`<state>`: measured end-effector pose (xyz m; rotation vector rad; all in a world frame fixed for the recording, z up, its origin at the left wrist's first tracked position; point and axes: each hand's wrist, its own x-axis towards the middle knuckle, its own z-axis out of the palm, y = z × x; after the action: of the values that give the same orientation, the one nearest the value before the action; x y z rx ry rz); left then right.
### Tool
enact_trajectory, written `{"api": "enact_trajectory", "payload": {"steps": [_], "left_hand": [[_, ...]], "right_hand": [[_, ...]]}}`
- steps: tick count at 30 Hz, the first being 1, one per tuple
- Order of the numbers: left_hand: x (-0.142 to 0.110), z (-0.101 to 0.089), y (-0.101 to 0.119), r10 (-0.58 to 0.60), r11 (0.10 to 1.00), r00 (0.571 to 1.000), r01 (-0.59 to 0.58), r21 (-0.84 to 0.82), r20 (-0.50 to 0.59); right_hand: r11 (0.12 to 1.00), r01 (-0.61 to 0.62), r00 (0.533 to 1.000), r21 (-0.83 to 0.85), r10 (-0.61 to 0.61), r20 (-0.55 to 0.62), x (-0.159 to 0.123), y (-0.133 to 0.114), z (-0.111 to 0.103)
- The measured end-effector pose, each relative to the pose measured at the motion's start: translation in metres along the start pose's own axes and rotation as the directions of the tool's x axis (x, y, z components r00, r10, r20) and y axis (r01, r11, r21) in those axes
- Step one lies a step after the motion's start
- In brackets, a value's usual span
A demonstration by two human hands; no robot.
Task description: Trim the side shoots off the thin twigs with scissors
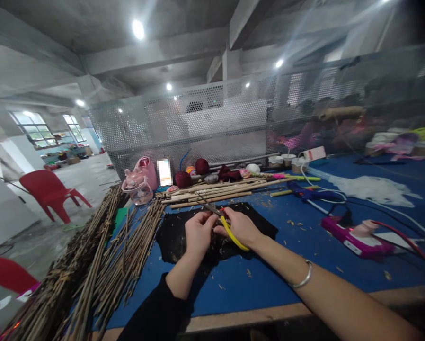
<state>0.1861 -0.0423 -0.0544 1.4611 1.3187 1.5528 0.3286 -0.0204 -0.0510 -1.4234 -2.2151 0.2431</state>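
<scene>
Yellow-handled tool (228, 231), inward from blue table (255, 293)'s front edge: probably stiff, light; best gripped by handle; right hand (244, 227) grasping it, left hand (198, 234)'s hold indeterminable.

Location type: workshop. Indicators are the bare concrete ceiling beams (155, 52), a perforated metal partition (127, 128), and a blue-topped table (248, 293) carrying bundled sticks (127, 255), yarn balls (202, 166) and a power strip (354, 239). Plant-like trimmings (294, 222) litter the table surface.
</scene>
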Motion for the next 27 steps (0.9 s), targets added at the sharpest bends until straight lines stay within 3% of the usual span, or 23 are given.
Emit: {"api": "enact_trajectory", "payload": {"steps": [16,21,27], "left_hand": [[0.0009,-0.0025,0.0070,0.013,0.999,0.999,-0.015,-0.037,-0.033],[0.0022,-0.0001,0.0004,-0.010,0.993,1.000,0.009,-0.114,-0.002],[0.0009,0.0035,-0.0007,-0.015,0.982,0.996,0.031,-0.188,0.085]], "right_hand": [[1.000,-0.011,0.999,0.018,0.012,-0.051,-0.0006,0.0012,0.0045],[0.995,0.076,0.996,0.060,-0.072,-0.058,-0.0011,0.0020,0.0074],[0.997,0.064,0.997,0.050,-0.061,-0.056,-0.0009,0.0012,0.0052]]}}
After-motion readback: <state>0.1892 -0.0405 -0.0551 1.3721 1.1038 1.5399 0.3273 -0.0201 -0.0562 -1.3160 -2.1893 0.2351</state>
